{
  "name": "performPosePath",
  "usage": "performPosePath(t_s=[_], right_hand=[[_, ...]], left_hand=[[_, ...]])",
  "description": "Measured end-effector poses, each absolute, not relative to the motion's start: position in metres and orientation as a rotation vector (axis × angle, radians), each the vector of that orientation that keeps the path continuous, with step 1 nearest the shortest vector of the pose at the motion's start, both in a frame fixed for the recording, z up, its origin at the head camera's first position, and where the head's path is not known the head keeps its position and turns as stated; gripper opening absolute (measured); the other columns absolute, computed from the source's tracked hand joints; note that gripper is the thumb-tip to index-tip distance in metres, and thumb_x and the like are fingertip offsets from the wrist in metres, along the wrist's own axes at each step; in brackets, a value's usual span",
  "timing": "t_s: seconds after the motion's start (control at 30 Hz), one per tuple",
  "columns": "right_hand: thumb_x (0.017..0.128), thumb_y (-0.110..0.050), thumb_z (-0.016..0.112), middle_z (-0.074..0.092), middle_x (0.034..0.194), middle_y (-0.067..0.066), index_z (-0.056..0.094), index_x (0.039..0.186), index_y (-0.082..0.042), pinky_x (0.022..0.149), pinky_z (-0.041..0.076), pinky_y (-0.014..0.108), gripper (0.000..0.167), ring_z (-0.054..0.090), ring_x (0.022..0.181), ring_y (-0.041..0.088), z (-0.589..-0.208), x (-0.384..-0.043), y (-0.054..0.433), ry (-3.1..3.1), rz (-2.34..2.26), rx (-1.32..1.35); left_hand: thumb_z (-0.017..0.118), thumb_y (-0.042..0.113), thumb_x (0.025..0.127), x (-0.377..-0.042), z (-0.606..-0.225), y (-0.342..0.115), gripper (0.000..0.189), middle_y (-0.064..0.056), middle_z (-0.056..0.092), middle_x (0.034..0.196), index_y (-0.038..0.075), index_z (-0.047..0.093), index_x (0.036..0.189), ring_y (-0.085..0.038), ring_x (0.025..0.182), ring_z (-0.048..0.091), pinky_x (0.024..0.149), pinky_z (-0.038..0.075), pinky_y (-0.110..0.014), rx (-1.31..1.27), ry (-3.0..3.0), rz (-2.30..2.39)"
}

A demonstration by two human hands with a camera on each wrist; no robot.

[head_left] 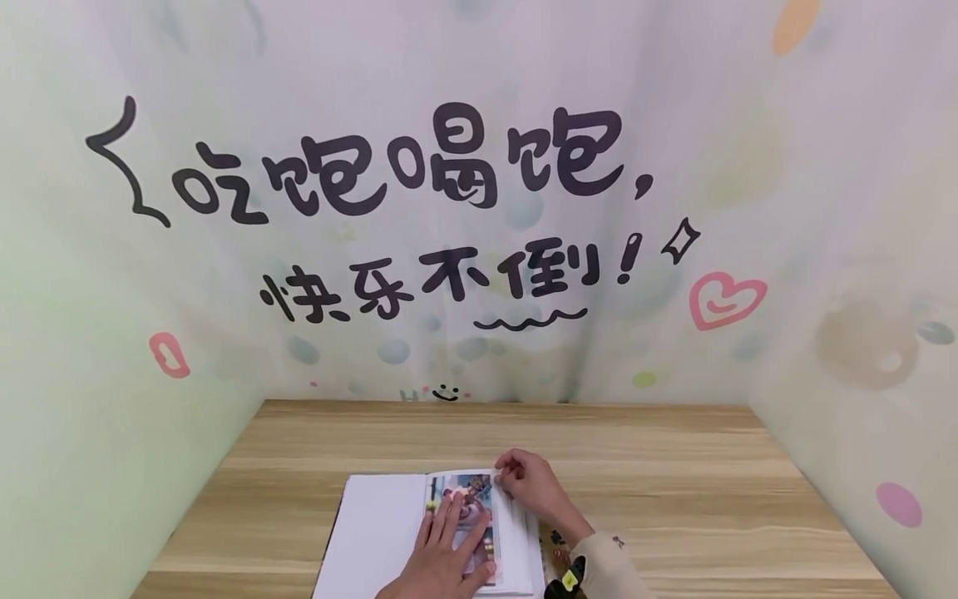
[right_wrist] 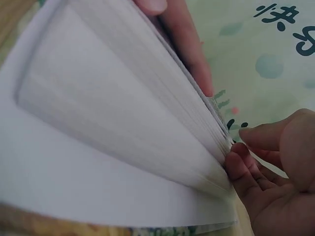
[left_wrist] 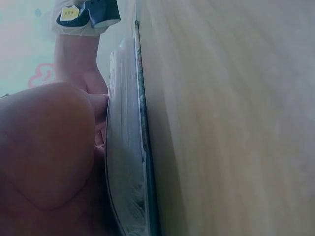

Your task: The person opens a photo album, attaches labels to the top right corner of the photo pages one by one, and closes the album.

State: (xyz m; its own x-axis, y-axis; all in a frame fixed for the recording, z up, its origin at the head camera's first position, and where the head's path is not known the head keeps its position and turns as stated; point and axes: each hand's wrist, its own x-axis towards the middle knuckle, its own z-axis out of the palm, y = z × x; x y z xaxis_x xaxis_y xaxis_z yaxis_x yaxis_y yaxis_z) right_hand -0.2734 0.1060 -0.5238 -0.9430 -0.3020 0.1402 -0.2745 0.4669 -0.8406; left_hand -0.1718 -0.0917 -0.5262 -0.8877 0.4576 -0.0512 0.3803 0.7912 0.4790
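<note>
On the wooden surface (head_left: pixel 674 499), your left hand (head_left: pixel 441 553) presses flat on the open photo album (head_left: pixel 389 532); your right hand (head_left: pixel 527 482) pinches its page corner.

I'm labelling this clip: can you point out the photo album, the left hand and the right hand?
photo album (head_left: pixel 377 524), head view, blank left page.
left hand (head_left: pixel 443 556), head view, back of the hand, flat on the page.
right hand (head_left: pixel 528 482), head view, knuckles, at the page corner.
</note>
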Motion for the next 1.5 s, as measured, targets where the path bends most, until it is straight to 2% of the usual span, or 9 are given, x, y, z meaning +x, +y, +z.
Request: performPosePath(t_s=[0.3, 0.43, 0.63, 0.77, 0.87, 0.97, 1.13, 1.33, 1.5], right_hand=[[0.09, -0.008, 0.07, 0.062, 0.086, -0.002, 0.066, 0.095, -0.01, 0.065, 0.05, 0.023, 0.007, 0.056, 0.077, 0.011, -0.519, -0.264, 0.115, 2.773, -1.373, -0.57], [0.089, -0.007, 0.071, 0.066, 0.092, 0.0, 0.068, 0.098, -0.007, 0.073, 0.054, 0.028, 0.009, 0.061, 0.083, 0.015, -0.517, -0.259, 0.118, 2.823, -1.285, -0.688], [0.088, -0.01, 0.073, 0.067, 0.109, 0.011, 0.067, 0.112, -0.001, 0.086, 0.055, 0.043, 0.026, 0.065, 0.1, 0.029, -0.516, -0.252, 0.118, 2.867, -1.133, -0.805], [0.087, -0.013, 0.074, 0.063, 0.125, 0.018, 0.066, 0.119, 0.0, 0.098, 0.049, 0.052, 0.035, 0.06, 0.115, 0.037, -0.517, -0.249, 0.117, 2.896, -1.045, -0.809], [0.089, -0.014, 0.072, 0.058, 0.135, 0.021, 0.063, 0.126, 0.001, 0.103, 0.044, 0.054, 0.041, 0.055, 0.124, 0.04, -0.519, -0.247, 0.117, 2.894, -0.99, -0.773], [0.091, -0.016, 0.071, 0.053, 0.141, 0.023, 0.06, 0.131, 0.002, 0.105, 0.042, 0.054, 0.046, 0.051, 0.128, 0.042, -0.52, -0.246, 0.117, 2.878, -0.952, -0.755], [0.092, -0.015, 0.069, 0.05, 0.142, 0.026, 0.058, 0.133, 0.006, 0.105, 0.041, 0.054, 0.046, 0.05, 0.129, 0.044, -0.52, -0.244, 0.116, 2.855, -0.942, -0.775], [0.093, -0.014, 0.068, 0.05, 0.143, 0.026, 0.058, 0.132, 0.007, 0.105, 0.042, 0.054, 0.046, 0.051, 0.129, 0.044, -0.518, -0.243, 0.115, 2.854, -0.941, -0.784], [0.092, -0.014, 0.069, 0.051, 0.143, 0.024, 0.059, 0.132, 0.005, 0.105, 0.042, 0.053, 0.046, 0.051, 0.129, 0.042, -0.517, -0.242, 0.116, 2.864, -0.936, -0.768]], left_hand=[[0.044, 0.055, 0.099, -0.171, -0.521, -0.091, 0.066, -0.024, 0.011, 0.163, 0.02, 0.035, 0.155, -0.043, 0.15, 0.005, 0.113, 0.013, -0.069, 0.633, 2.802, 0.687], [0.045, 0.054, 0.099, -0.171, -0.521, -0.091, 0.066, -0.024, 0.011, 0.163, 0.019, 0.036, 0.154, -0.045, 0.149, 0.006, 0.113, 0.013, -0.069, 0.645, 2.81, 0.691], [0.047, 0.052, 0.099, -0.17, -0.521, -0.092, 0.065, -0.026, 0.013, 0.162, 0.017, 0.039, 0.153, -0.046, 0.148, 0.008, 0.112, 0.014, -0.069, 0.668, 2.839, 0.709], [0.047, 0.051, 0.099, -0.171, -0.52, -0.092, 0.065, -0.027, 0.013, 0.161, 0.016, 0.039, 0.153, -0.048, 0.148, 0.009, 0.111, 0.014, -0.071, 0.686, 2.831, 0.741], [0.047, 0.052, 0.099, -0.171, -0.52, -0.092, 0.065, -0.027, 0.013, 0.161, 0.016, 0.039, 0.153, -0.049, 0.148, 0.008, 0.111, 0.014, -0.071, 0.684, 2.815, 0.759], [0.047, 0.052, 0.099, -0.171, -0.52, -0.092, 0.066, -0.027, 0.012, 0.162, 0.016, 0.039, 0.153, -0.048, 0.148, 0.007, 0.111, 0.013, -0.071, 0.668, 2.795, 0.783], [0.047, 0.059, 0.097, -0.172, -0.522, -0.092, 0.071, -0.025, 0.01, 0.163, 0.018, 0.038, 0.153, -0.046, 0.149, 0.003, 0.112, 0.01, -0.071, 0.606, 2.77, 0.825], [0.058, 0.067, 0.087, -0.171, -0.521, -0.091, 0.086, -0.024, 0.009, 0.163, 0.019, 0.035, 0.155, -0.045, 0.15, 0.004, 0.112, 0.01, -0.071, 0.576, 2.76, 0.834], [0.061, 0.068, 0.084, -0.173, -0.522, -0.09, 0.092, -0.024, 0.009, 0.163, 0.019, 0.031, 0.156, -0.045, 0.15, 0.005, 0.112, 0.009, -0.072, 0.567, 2.747, 0.857]])
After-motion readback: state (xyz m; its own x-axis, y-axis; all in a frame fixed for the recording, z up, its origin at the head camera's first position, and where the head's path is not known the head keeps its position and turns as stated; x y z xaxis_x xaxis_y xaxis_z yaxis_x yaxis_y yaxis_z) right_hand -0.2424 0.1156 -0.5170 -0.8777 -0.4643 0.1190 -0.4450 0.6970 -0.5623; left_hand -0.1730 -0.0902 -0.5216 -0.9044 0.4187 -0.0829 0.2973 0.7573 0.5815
